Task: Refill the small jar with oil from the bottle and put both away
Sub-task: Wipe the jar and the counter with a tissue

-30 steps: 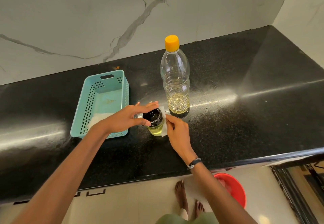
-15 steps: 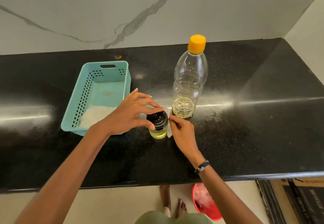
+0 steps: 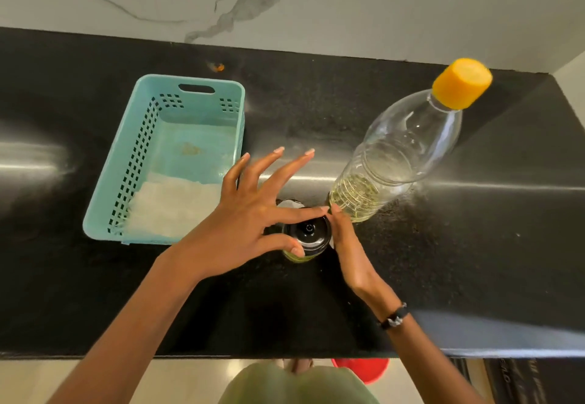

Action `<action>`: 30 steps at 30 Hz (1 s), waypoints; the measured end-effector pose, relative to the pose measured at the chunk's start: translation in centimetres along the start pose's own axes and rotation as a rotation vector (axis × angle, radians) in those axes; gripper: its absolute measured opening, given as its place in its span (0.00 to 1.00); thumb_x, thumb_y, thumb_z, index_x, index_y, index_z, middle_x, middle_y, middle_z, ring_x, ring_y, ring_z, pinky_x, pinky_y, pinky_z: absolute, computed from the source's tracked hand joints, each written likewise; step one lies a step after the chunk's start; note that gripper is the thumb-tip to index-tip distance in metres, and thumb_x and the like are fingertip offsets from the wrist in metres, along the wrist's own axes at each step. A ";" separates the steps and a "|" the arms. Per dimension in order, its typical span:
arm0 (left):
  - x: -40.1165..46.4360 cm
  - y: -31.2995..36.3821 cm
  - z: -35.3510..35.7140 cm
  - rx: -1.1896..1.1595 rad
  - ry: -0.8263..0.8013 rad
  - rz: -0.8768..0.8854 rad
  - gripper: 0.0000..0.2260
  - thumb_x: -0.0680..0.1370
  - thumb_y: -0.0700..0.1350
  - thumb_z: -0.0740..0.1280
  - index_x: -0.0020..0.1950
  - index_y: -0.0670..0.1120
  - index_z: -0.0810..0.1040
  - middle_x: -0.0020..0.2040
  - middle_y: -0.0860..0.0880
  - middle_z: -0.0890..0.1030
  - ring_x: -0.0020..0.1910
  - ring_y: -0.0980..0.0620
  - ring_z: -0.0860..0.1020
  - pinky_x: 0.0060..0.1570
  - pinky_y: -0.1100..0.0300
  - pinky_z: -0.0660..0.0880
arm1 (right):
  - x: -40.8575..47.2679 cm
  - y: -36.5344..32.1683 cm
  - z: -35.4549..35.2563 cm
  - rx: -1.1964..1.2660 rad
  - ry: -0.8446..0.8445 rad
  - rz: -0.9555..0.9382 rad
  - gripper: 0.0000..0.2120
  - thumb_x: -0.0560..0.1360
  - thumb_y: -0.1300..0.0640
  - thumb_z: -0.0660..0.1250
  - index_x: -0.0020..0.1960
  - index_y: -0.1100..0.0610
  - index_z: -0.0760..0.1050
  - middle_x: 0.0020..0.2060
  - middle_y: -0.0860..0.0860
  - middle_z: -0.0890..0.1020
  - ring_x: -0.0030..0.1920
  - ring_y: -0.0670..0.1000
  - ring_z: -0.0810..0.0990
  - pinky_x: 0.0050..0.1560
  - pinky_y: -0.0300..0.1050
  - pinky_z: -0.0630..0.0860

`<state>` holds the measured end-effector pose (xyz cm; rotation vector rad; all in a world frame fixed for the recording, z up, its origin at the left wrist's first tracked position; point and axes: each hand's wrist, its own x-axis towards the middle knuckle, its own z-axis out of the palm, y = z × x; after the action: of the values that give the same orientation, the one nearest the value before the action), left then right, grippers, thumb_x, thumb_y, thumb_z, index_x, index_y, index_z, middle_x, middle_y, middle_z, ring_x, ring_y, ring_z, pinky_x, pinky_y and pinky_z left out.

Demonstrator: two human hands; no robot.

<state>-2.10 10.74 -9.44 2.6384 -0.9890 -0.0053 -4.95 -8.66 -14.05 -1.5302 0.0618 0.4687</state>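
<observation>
A small glass jar (image 3: 308, 239) with a black lid and yellow oil inside stands on the black counter (image 3: 443, 261). My left hand (image 3: 250, 214) pinches the lid between thumb and index finger, the other fingers spread upward. My right hand (image 3: 346, 245) presses against the jar's right side, with a bit of white tissue showing under it. Just behind and to the right stands the clear oil bottle (image 3: 389, 163), upright, its orange cap (image 3: 460, 82) on, oil only in its lower part.
A teal perforated basket (image 3: 133, 163) sits left of the jar with a white cloth (image 3: 171, 204) in its near end. The marble wall runs along the back. A red bucket (image 3: 364, 369) stands on the floor below the counter's front edge.
The camera has come closer and looks more steeply down. My left hand's outer fingers have spread open while thumb and index finger stay on the lid. The right hand stays against the jar.
</observation>
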 end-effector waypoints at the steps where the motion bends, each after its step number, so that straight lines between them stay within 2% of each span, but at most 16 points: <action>1: -0.1 0.0 0.0 0.003 -0.002 -0.006 0.22 0.75 0.65 0.60 0.69 0.70 0.64 0.79 0.54 0.45 0.78 0.47 0.42 0.72 0.47 0.36 | -0.1 0.1 -0.2 0.024 0.002 0.012 0.24 0.82 0.46 0.41 0.59 0.47 0.75 0.56 0.38 0.80 0.63 0.38 0.74 0.63 0.31 0.67; 4: -0.2 0.0 0.0 0.032 -0.005 -0.008 0.23 0.75 0.66 0.58 0.70 0.70 0.63 0.80 0.52 0.45 0.78 0.45 0.42 0.72 0.44 0.39 | -0.4 -0.1 -0.7 0.166 0.039 0.009 0.27 0.81 0.44 0.43 0.61 0.54 0.76 0.59 0.48 0.81 0.64 0.47 0.76 0.67 0.46 0.68; 7: -0.1 0.0 0.0 0.042 -0.018 -0.013 0.23 0.74 0.65 0.59 0.70 0.69 0.63 0.80 0.52 0.44 0.78 0.45 0.42 0.72 0.42 0.40 | 0.4 -0.9 -0.4 0.213 0.021 0.006 0.29 0.78 0.44 0.46 0.60 0.60 0.77 0.58 0.55 0.81 0.62 0.54 0.77 0.66 0.53 0.69; 12: 0.0 0.0 -0.1 0.010 -0.033 -0.027 0.24 0.74 0.65 0.60 0.70 0.69 0.64 0.79 0.53 0.44 0.78 0.46 0.41 0.72 0.43 0.38 | 2.7 -0.6 -0.2 0.055 0.010 0.126 0.28 0.76 0.39 0.48 0.53 0.54 0.82 0.54 0.55 0.83 0.59 0.52 0.79 0.69 0.57 0.66; 15: -0.1 0.2 -0.2 0.004 -0.037 -0.034 0.24 0.74 0.65 0.60 0.70 0.69 0.64 0.79 0.52 0.44 0.78 0.45 0.41 0.72 0.43 0.38 | 2.7 0.1 -0.6 -0.033 -0.049 0.132 0.30 0.78 0.37 0.45 0.54 0.52 0.81 0.56 0.52 0.82 0.62 0.49 0.77 0.71 0.56 0.63; 19: -0.2 0.3 -0.2 0.014 -0.042 -0.041 0.24 0.74 0.65 0.59 0.71 0.68 0.63 0.79 0.52 0.43 0.78 0.45 0.40 0.72 0.43 0.37 | 1.7 -0.3 -0.8 0.079 -0.022 0.107 0.32 0.78 0.40 0.43 0.58 0.57 0.79 0.56 0.53 0.83 0.60 0.50 0.79 0.68 0.53 0.67; 21: -0.2 0.3 -0.1 0.020 -0.040 -0.036 0.25 0.74 0.65 0.59 0.71 0.68 0.63 0.79 0.52 0.43 0.78 0.45 0.40 0.72 0.43 0.37 | 1.8 -1.1 -0.7 0.135 -0.025 0.101 0.31 0.79 0.41 0.44 0.55 0.58 0.80 0.53 0.54 0.84 0.57 0.51 0.81 0.62 0.49 0.72; 24: -0.2 0.2 -0.1 0.015 -0.037 -0.031 0.25 0.74 0.65 0.60 0.71 0.67 0.64 0.80 0.52 0.44 0.78 0.45 0.41 0.72 0.43 0.38 | 2.8 -2.5 -0.5 0.115 -0.124 0.101 0.31 0.78 0.41 0.45 0.48 0.55 0.84 0.48 0.54 0.85 0.52 0.52 0.83 0.54 0.42 0.76; 26: -0.3 0.2 -0.1 0.002 -0.042 -0.033 0.24 0.74 0.65 0.60 0.71 0.67 0.65 0.80 0.52 0.44 0.78 0.45 0.41 0.72 0.44 0.37 | 3.5 -2.8 -0.4 0.051 -0.185 0.116 0.33 0.78 0.41 0.44 0.48 0.58 0.83 0.47 0.57 0.85 0.51 0.54 0.82 0.55 0.44 0.75; 28: -0.3 0.2 -0.2 -0.020 -0.050 -0.035 0.24 0.74 0.65 0.60 0.71 0.68 0.64 0.79 0.52 0.43 0.78 0.46 0.40 0.72 0.46 0.36 | 4.0 -2.4 -0.5 -0.049 -0.222 0.118 0.36 0.79 0.40 0.42 0.50 0.63 0.81 0.47 0.59 0.84 0.52 0.56 0.82 0.59 0.48 0.74; 30: -0.3 0.2 -0.2 -0.052 -0.061 -0.033 0.24 0.75 0.64 0.60 0.71 0.68 0.63 0.79 0.52 0.42 0.78 0.47 0.40 0.72 0.47 0.37 | 4.1 -1.8 -0.5 -0.091 -0.224 0.093 0.36 0.80 0.40 0.41 0.52 0.65 0.79 0.49 0.58 0.83 0.55 0.56 0.80 0.64 0.52 0.71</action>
<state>-2.43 10.82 -9.19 2.6212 -0.9515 -0.1185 -0.48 -8.05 -13.77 -1.5594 -0.0634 0.7226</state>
